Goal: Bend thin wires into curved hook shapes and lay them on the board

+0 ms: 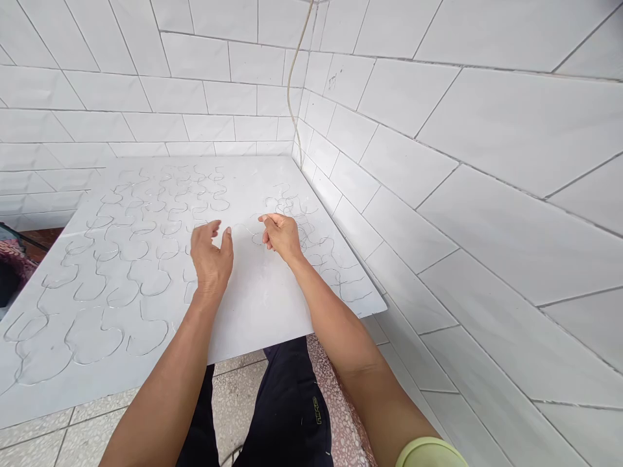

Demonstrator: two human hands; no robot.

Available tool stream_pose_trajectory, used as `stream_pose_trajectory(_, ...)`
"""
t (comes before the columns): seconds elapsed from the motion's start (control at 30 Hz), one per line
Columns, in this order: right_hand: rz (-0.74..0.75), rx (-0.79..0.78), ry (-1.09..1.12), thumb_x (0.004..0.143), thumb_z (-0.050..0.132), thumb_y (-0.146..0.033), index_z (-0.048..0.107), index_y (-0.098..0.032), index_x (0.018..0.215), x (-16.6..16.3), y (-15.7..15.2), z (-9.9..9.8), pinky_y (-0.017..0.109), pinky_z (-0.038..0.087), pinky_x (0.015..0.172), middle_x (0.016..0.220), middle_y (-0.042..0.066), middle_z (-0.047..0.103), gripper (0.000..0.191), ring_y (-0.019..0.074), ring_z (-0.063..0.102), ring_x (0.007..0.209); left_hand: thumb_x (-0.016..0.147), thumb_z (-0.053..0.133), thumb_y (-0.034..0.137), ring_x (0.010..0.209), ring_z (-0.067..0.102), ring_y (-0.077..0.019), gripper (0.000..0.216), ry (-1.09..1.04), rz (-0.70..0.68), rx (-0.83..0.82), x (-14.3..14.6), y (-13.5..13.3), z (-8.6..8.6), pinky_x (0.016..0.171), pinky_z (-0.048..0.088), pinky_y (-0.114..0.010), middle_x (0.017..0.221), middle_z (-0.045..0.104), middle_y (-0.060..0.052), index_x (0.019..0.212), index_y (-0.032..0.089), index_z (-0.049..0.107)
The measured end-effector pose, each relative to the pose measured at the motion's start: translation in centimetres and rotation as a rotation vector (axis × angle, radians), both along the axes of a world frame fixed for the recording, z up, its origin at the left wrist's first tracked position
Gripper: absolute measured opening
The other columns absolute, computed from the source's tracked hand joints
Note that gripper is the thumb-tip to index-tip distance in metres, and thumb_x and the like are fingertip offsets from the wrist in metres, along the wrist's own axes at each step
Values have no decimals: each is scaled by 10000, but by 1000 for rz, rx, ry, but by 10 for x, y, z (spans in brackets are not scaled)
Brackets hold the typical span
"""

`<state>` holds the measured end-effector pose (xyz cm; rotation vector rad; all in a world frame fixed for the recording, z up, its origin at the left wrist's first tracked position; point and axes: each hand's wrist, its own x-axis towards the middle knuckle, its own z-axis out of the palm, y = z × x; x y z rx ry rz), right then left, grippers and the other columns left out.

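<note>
Left hand: the left hand (211, 256) is above the board, palm down. Its thumb and forefinger are spread apart and its other fingers are loosely curled, with nothing in its grasp.
Right hand: the right hand (281, 235) is just across from the left. Its fingertips are drawn into a pinch pointing towards the left hand. Whether a wire is caught in the pinch is too fine to tell.
Loop: a faint thin loop (243, 231) lies on the board in the gap between the two hands, near both sets of fingertips.
Wires: many bent wires (146, 279) lie flat in rows. Most are left of and beyond the left hand, and a smaller cluster is under and behind the right hand.
Board: the white board (253, 311) is flat, with its far right corner in the corner of the walls. Its near edge is above the person's knees.
Trousers: dark trousers (287, 402) show below the board's edge, between the forearms.
Band: a pale green band (431, 454) is on the right arm at the bottom edge.
Walls: white tiled walls (487, 194) stand behind and to the right.
Cable: a thin cable (292, 84) hangs down the corner.
</note>
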<state>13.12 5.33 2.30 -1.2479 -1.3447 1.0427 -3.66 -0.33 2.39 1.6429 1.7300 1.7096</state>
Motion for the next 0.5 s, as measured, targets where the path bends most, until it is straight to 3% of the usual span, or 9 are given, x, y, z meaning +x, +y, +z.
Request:
stream_pose_trajectory(0.07, -72, 24, -18, 1024, 513, -409, 722, -187, 1026, 1, 2, -2, 221, 376, 410, 542, -34, 572, 304, 101, 471, 393, 980, 607, 374, 1000, 624, -243, 277, 81, 78, 125, 4, -4, 1, 911, 479, -378, 1163, 686, -130, 1154, 187, 714)
stream_pose_trajectory(0.13, -148, 117, -103, 1046, 478, -433, 725, -193, 1025, 1, 4, -5, 228, 376, 444, 551, -33, 547, 345, 114, 486, 434, 1021, 546, 386, 898, 623, -224, 279, 118, 32, 138, 9, -9, 3, 853, 483, -363, 1049, 710, -107, 1103, 192, 729)
stream_pose_trajectory(0.27, -269, 448, -453, 1083, 425, -399, 746, -187, 1168, -4, 3, -12, 246, 431, 614, 664, 16, 605, 394, 150, 562, 643, 1006, 564, 513, 768, 661, -205, 379, -26, -161, -99, 19, -15, 5, 740, 504, -346, 1000, 746, -91, 1108, 199, 752)
stream_pose_trajectory(0.37, -209, 582, -642, 1105, 401, -371, 701, -164, 1328, -14, -4, -15, 278, 457, 691, 799, 80, 695, 428, 184, 597, 770, 936, 625, 637, 779, 698, -221, 545, -246, -288, -254, 21, -16, 9, 637, 521, -328, 1096, 744, -126, 1215, 180, 726)
stream_pose_trajectory(0.5, -13, 777, -803, 1061, 496, -198, 685, -161, 1339, -28, -13, -21, 314, 494, 705, 1008, 128, 747, 338, 230, 625, 927, 961, 565, 642, 856, 698, -220, 514, -450, -473, -244, 20, -15, 15, 565, 529, -278, 1059, 740, -113, 1100, 181, 745)
